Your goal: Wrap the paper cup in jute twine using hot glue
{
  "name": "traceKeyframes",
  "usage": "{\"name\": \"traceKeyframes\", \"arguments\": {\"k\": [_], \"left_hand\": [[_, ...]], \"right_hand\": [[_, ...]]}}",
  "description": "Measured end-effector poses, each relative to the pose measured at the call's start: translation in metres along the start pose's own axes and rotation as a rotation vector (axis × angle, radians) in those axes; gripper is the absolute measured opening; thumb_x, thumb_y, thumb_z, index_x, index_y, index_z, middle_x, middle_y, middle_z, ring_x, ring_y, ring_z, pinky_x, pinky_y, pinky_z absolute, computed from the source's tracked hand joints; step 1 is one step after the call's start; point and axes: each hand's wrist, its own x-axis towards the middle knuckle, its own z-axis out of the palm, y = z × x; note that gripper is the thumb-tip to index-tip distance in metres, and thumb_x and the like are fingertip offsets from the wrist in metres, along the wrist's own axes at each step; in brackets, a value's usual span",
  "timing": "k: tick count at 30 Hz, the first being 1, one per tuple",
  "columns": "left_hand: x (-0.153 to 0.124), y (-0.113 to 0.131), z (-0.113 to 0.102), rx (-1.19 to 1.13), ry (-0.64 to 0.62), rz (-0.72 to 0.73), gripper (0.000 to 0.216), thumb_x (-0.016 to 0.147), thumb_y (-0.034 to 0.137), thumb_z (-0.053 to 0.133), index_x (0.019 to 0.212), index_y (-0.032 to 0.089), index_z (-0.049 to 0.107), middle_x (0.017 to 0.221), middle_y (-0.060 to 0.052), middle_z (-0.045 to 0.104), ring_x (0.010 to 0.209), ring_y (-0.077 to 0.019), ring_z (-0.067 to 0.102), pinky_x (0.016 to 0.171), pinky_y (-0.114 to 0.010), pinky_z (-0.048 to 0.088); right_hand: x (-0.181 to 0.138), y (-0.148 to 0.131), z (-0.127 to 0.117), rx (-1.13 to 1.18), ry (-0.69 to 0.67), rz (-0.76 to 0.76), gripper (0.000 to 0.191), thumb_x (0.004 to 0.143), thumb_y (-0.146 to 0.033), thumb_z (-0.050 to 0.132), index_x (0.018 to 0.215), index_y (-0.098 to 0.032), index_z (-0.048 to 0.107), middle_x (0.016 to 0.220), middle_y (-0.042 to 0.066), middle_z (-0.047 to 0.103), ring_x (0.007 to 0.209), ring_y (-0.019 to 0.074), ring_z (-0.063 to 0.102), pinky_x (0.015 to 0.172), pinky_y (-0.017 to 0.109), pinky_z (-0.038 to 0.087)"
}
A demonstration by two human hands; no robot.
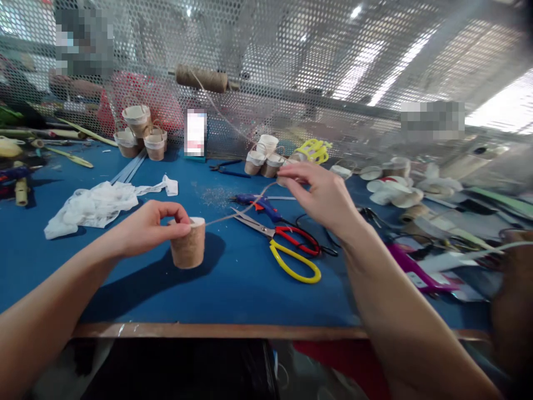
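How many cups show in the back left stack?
At least 3: a top cup, a lower left cup and a lower right cup. More may be hidden behind them.

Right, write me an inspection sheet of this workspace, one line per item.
Surface: blue tabletop with a brown front edge.
Job's things: brown cup near the front; string stretching from its rim.
Clutter: crumpled white cloth on the left; open scissors and blue glue gun to the cup's right; more cups at the back.
Hands: left hand pinches the cup's rim; right hand pinches the string.
Cables: black cord beside the scissors' handles; full path unclear.
Surroundings: perforated screen behind; twine roll before it.
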Motion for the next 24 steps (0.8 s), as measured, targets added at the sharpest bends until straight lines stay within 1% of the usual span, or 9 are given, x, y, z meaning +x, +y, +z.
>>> {"name": "traceKeyframes", "arguments": {"k": [3, 5, 7, 9, 11, 13, 17, 20, 24], "left_hand": [[0.000, 0.002, 0.013, -0.174, -0.148, -0.002, 0.015, 0.075, 0.029, 0.056, 0.070, 0.015, 0.057, 0.083, -0.004, 0.062, 0.078, -0.0156, 0.054, 0.073, -0.029, 0.040], [0.000, 0.002, 0.022, -0.295, -0.173, -0.034, 0.015, 0.074, 0.028, 0.057, 0.070, 0.014, 0.056, 0.078, -0.002, 0.060, 0.072, -0.0133, 0.053, 0.070, -0.027, 0.040], [0.001, -0.001, 0.029, -0.407, -0.138, -0.068, 0.014, 0.074, 0.028, 0.058, 0.071, 0.014, 0.057, 0.069, 0.000, 0.056, 0.065, -0.0112, 0.050, 0.065, -0.025, 0.038], [0.002, -0.003, 0.033, -0.511, -0.069, -0.087, 0.012, 0.074, 0.026, 0.059, 0.071, 0.014, 0.057, 0.067, 0.001, 0.055, 0.065, -0.0103, 0.049, 0.066, -0.025, 0.037], [0.003, -0.005, 0.037, -0.559, -0.031, -0.101, 0.011, 0.072, 0.024, 0.060, 0.069, 0.014, 0.056, 0.065, 0.002, 0.054, 0.063, -0.0096, 0.048, 0.065, -0.024, 0.037], [0.004, -0.006, 0.039, -0.550, -0.012, -0.101, 0.012, 0.073, 0.025, 0.061, 0.069, 0.014, 0.057, 0.066, 0.002, 0.054, 0.064, -0.0095, 0.048, 0.066, -0.024, 0.037], [0.004, -0.006, 0.041, -0.445, 0.022, -0.073, 0.014, 0.074, 0.028, 0.060, 0.070, 0.015, 0.056, 0.068, 0.001, 0.056, 0.066, -0.0115, 0.050, 0.067, -0.026, 0.039], [0.004, -0.007, 0.041, -0.349, 0.053, -0.043, 0.015, 0.075, 0.029, 0.058, 0.071, 0.015, 0.056, 0.070, 0.000, 0.057, 0.068, -0.0126, 0.051, 0.068, -0.027, 0.040], [0.004, -0.009, 0.039, -0.271, 0.107, -0.026, 0.017, 0.077, 0.031, 0.056, 0.071, 0.015, 0.055, 0.071, 0.001, 0.057, 0.068, -0.0126, 0.051, 0.068, -0.027, 0.039]], "right_hand": [[0.019, -0.018, 0.012, 0.339, -0.019, -0.042, 0.022, 0.083, -0.017, 0.048, 0.101, -0.016, 0.061, 0.115, 0.009, 0.060, 0.102, 0.0171, 0.059, 0.088, 0.032, 0.047], [0.029, -0.024, 0.020, 0.440, -0.029, -0.024, 0.026, 0.084, -0.018, 0.047, 0.109, -0.016, 0.055, 0.120, 0.008, 0.057, 0.097, 0.0147, 0.061, 0.084, 0.029, 0.049], [0.033, -0.018, 0.026, 0.337, -0.020, 0.089, 0.031, 0.086, -0.020, 0.045, 0.115, -0.016, 0.050, 0.117, 0.009, 0.058, 0.093, 0.0143, 0.062, 0.080, 0.028, 0.050], [0.030, -0.001, 0.032, 0.104, -0.062, 0.278, 0.031, 0.087, -0.021, 0.043, 0.116, -0.014, 0.050, 0.107, 0.009, 0.062, 0.091, 0.0157, 0.062, 0.080, 0.030, 0.049], [0.023, 0.022, 0.040, 0.005, -0.151, 0.373, 0.020, 0.084, -0.019, 0.051, 0.101, -0.012, 0.059, 0.098, 0.012, 0.063, 0.091, 0.0213, 0.061, 0.082, 0.037, 0.047], [0.012, 0.043, 0.049, -0.023, -0.269, 0.416, 0.018, 0.081, -0.023, 0.058, 0.097, -0.014, 0.060, 0.100, 0.010, 0.062, 0.089, 0.0198, 0.060, 0.081, 0.039, 0.047], [-0.005, 0.066, 0.069, 0.021, -0.394, 0.461, 0.026, 0.088, -0.031, 0.048, 0.110, -0.018, 0.055, 0.112, 0.006, 0.056, 0.094, 0.0182, 0.057, 0.078, 0.037, 0.049], [-0.011, 0.066, 0.073, 0.103, -0.379, 0.492, 0.026, 0.087, -0.031, 0.051, 0.107, -0.016, 0.056, 0.107, 0.006, 0.058, 0.089, 0.0174, 0.058, 0.075, 0.036, 0.050], [-0.016, 0.050, 0.059, 0.257, -0.251, 0.577, 0.028, 0.075, -0.020, 0.062, 0.102, -0.012, 0.055, 0.092, 0.007, 0.063, 0.077, 0.0161, 0.060, 0.068, 0.032, 0.050]]}}
